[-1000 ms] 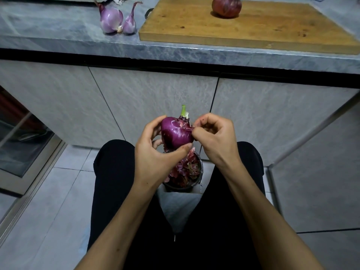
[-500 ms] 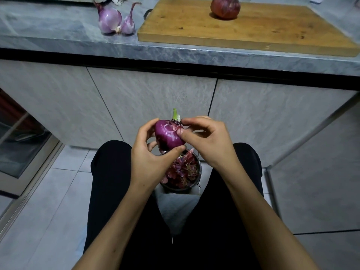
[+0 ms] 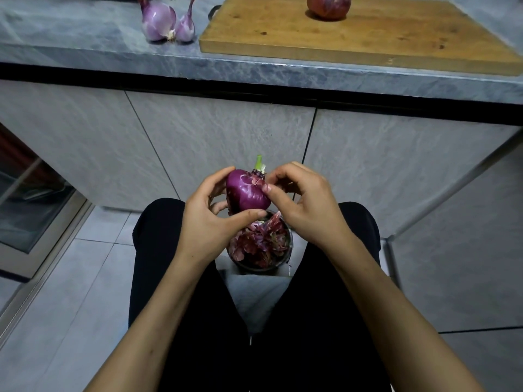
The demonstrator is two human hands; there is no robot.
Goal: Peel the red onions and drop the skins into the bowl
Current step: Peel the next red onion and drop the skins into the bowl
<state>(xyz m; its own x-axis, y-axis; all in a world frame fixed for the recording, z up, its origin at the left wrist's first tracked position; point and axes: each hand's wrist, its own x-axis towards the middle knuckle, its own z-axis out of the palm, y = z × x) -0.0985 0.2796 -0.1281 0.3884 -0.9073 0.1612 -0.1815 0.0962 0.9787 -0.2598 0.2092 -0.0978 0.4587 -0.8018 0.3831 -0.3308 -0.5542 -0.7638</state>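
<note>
My left hand (image 3: 209, 219) grips a shiny purple red onion (image 3: 245, 193) with a green sprout on top, thumb under it and fingers behind. My right hand (image 3: 304, 202) pinches a bit of dry skin near the onion's top right with thumb and fingertips. Right below the onion, between my knees, sits a dark bowl (image 3: 280, 261) filled with reddish onion skins (image 3: 259, 241). An unpeeled red onion (image 3: 328, 5) rests on the wooden cutting board (image 3: 368, 35) on the counter.
Two pale purple peeled onions (image 3: 168, 22) lie on the grey stone counter (image 3: 85, 38), left of the board. Grey cabinet doors (image 3: 212, 142) stand in front of my knees. A glass-fronted unit (image 3: 31, 199) is at the left, above the tiled floor.
My left hand has turned the onion slightly. My right hand's fingertips shifted along the onion's top right side and keep pinching at the skin there.
</note>
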